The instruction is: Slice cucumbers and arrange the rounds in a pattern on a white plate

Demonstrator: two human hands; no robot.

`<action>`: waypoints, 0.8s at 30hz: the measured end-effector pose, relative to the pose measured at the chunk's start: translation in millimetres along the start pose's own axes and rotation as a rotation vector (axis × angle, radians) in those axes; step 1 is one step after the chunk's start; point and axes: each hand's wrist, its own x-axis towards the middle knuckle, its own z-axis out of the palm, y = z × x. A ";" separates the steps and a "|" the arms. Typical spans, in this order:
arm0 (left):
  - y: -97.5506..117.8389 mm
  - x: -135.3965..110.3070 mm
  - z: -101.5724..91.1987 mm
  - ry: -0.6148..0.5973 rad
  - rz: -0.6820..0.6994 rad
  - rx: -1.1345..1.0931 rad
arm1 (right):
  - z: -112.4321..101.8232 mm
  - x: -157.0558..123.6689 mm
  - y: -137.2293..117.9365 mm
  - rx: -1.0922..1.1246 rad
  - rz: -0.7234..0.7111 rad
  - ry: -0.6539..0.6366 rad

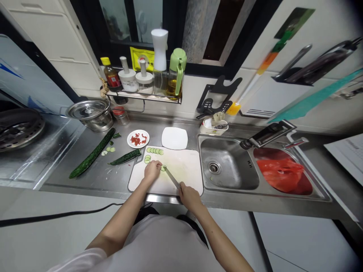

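Note:
My right hand [190,196] is wrapped round the handle of a kitchen knife [173,178]. Its blade points up and left across the white cutting board [187,162], the tip at a thin cucumber slice [163,168]. With fingers drawn together, my left hand [152,172] pinches at the left edge of that slice; the fingertips are small in view. Above it on the board lies an overlapping row of cucumber slices [155,151], with a few more slices [147,159] just below. A cut piece of cucumber [124,157] rests left of the board.
On the steel counter, a whole cucumber [92,154] and small offcuts [110,149] lie left. Behind the board are a plate of chopped red bits [138,139] and a white plate [174,138]. The sink [229,183] adjoins right; a red bag [280,174] fills the second basin.

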 end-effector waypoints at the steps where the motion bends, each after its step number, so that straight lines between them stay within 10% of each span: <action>1: 0.1 -0.2 -0.1 -0.003 -0.003 0.002 | 0.4 0.4 -0.7 -0.003 0.001 -0.008; 24: 0.2 -0.4 0.3 0.005 -0.020 0.011 | -6.2 8.2 -6.8 -0.021 -0.044 -0.093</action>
